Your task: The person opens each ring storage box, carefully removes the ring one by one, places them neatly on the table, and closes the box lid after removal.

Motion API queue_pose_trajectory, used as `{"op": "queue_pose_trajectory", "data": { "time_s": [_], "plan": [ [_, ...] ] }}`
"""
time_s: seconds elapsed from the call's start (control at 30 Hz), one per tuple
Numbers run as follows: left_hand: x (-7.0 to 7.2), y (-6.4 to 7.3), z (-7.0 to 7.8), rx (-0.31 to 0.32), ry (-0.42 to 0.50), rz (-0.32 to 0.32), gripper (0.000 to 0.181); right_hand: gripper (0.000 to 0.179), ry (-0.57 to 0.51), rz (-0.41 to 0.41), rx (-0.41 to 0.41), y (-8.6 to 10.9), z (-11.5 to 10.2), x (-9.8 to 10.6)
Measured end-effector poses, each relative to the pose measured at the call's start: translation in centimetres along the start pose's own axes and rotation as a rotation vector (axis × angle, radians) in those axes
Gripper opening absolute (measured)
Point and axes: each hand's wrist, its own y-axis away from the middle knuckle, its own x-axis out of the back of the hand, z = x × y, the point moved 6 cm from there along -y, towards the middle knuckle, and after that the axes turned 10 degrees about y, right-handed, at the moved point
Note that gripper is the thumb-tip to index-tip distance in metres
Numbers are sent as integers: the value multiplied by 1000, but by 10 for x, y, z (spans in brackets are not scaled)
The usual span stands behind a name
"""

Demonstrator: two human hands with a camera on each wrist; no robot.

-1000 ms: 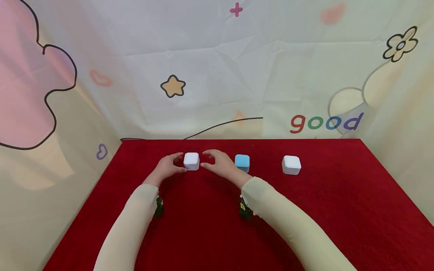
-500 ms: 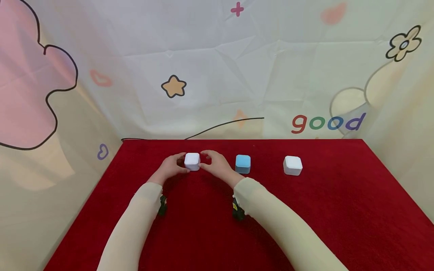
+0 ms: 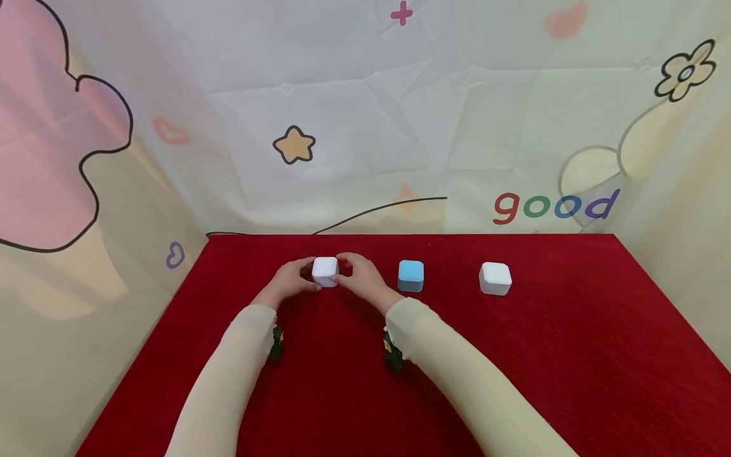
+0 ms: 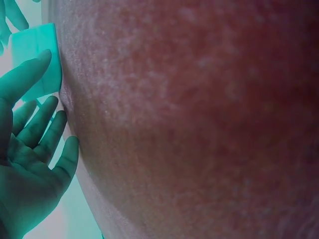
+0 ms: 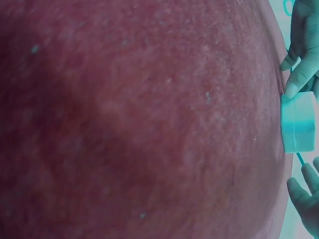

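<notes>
A white cube with rounded edges stands upright on the red cloth, between both hands. My left hand lies close at its left side, index finger by the back corner and thumb across the front. In the left wrist view, that thumb overlaps the cube's face while the other fingers spread loosely below it. My right hand flanks the right side, thumb overlapping the front corner in the head view. The right wrist view has my right hand with fingers loosely extended, a small gap from the cube.
A light blue cube stands to the right of my right hand, and a second white cube farther right. A red cloth covers the table. Behind hangs a pale printed curtain. Dark devices sit under both wrists.
My right hand has moved left, up to the first white cube, uncovering more of the blue cube. My left hand has shifted slightly right. The view has drifted a little.
</notes>
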Motion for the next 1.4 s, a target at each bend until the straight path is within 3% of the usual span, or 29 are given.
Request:
{"op": "queue_pose_trajectory", "data": {
  "time_s": [0.4, 0.63, 1.4],
  "plan": [
    [1, -3, -4, -29, 27, 4, 67, 63, 31, -76, 47, -7, -9, -6],
    [-1, -2, -3, -33, 28, 6, 66, 64, 41, -114, 25, -10, -12, -10],
    [-5, -5, -3, -8, 15, -6, 62, 58, 82, -103, 19, -15, -8, -21]
  ]
}}
